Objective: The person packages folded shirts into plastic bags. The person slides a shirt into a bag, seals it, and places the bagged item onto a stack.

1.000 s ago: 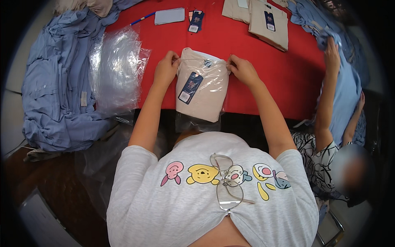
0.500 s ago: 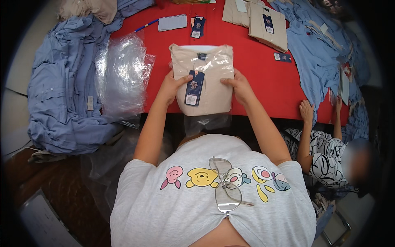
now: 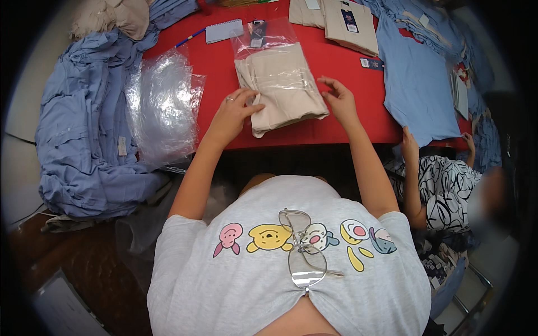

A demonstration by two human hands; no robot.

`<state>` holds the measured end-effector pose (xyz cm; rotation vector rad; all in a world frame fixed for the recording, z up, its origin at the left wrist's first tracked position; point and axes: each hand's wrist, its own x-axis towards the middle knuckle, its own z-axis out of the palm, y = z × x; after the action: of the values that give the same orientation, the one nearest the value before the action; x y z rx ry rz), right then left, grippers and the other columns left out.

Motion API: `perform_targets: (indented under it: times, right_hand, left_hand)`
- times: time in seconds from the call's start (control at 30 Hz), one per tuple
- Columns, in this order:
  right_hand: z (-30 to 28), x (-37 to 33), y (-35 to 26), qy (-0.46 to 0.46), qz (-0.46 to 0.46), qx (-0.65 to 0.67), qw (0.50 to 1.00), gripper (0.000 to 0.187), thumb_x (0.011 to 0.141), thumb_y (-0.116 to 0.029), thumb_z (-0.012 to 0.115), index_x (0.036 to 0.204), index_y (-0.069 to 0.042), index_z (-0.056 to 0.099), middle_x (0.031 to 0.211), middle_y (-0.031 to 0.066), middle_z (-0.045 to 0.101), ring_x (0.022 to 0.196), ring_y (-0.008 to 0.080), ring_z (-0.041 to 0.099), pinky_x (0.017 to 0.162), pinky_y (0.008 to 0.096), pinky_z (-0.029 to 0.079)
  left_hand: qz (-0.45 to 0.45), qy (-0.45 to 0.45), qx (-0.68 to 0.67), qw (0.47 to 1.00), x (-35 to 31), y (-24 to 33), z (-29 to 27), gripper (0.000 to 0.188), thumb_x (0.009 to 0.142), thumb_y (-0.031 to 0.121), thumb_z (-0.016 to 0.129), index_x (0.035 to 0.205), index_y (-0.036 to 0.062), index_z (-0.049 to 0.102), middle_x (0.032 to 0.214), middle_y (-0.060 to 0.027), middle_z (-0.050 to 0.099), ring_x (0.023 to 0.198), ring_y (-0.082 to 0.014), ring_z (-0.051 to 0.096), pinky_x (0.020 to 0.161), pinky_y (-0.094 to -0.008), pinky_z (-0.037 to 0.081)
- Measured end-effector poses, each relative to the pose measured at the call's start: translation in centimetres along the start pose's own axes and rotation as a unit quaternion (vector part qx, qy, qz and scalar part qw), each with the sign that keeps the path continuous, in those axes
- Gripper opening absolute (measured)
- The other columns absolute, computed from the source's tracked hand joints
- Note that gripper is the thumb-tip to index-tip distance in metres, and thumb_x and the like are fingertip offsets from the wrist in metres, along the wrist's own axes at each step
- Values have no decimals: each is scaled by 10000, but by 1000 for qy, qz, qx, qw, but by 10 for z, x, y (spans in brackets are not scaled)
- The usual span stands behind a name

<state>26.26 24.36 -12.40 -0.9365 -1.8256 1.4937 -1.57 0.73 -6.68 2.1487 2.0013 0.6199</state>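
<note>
A folded beige garment (image 3: 288, 92) lies on the red table in front of me, plain side up, part way in a clear plastic bag. The bag's loose end (image 3: 274, 39) stretches away past the garment's far edge. My left hand (image 3: 232, 115) rests at the garment's left edge, thumb and fingers apart and touching it. To the right of the garment, my right hand (image 3: 341, 102) is held just off its edge, fingers bent and spread, with nothing in them.
Clear plastic bags (image 3: 165, 106) lie stacked at the left, beside heaped blue garments (image 3: 84, 123). A notepad (image 3: 224, 31) and blue pen (image 3: 190, 38) lie at the back. Folded beige garments (image 3: 350, 28) sit at back right. A person (image 3: 443, 190) at right handles a blue garment (image 3: 414, 84).
The bagged garment has been turned over from its tagged front and set down on the table, its bag end now pointing away. My right hand has let go of it.
</note>
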Motion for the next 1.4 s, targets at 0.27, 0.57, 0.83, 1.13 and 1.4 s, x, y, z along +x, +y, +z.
perform_targets:
  times: [0.27,0.57,0.83,1.13,1.4]
  right_hand:
    - [11,-116,65,100,205,142,963,380,993,46,680,1370,83,649,1086,74,720,974,155,711,847,266,581]
    - [33,-84,40,76,185,-108,974,291,994,-193,807,1169,29,737,991,48,739,877,124,682,763,282,546]
    - [56,-92,16,127,199,364,901,422,1032,-144,736,1386,31,586,1276,131,718,1115,185,714,907,332,596]
    - [94,-72,9,84,296,171,936,213,1065,-177,686,1149,17,705,883,79,727,673,151,706,557,281,573]
    - [112,-89,15,40,277,228,932,157,1077,-139,602,1046,-9,684,823,77,702,612,139,644,604,281,546]
  left_hand:
    - [-46,-11,-62,997,-27,17,64,685,872,150,802,1523,187,594,1667,-158,439,1559,-404,410,1301,-574,325]
    - [-43,-37,58,997,46,43,106,961,811,468,858,1642,187,466,1738,-238,316,1579,-527,321,1244,-635,365]
    - [-52,15,-18,998,55,26,96,613,983,450,687,1478,93,634,1507,-238,627,1335,-460,646,1075,-478,573]
    - [-95,3,-107,990,67,33,68,582,993,448,685,1413,46,659,1387,-224,706,1187,-426,722,984,-475,595]
    - [-31,1,82,996,68,41,74,802,819,453,847,1514,137,604,1670,-209,437,1583,-408,371,1268,-711,214]
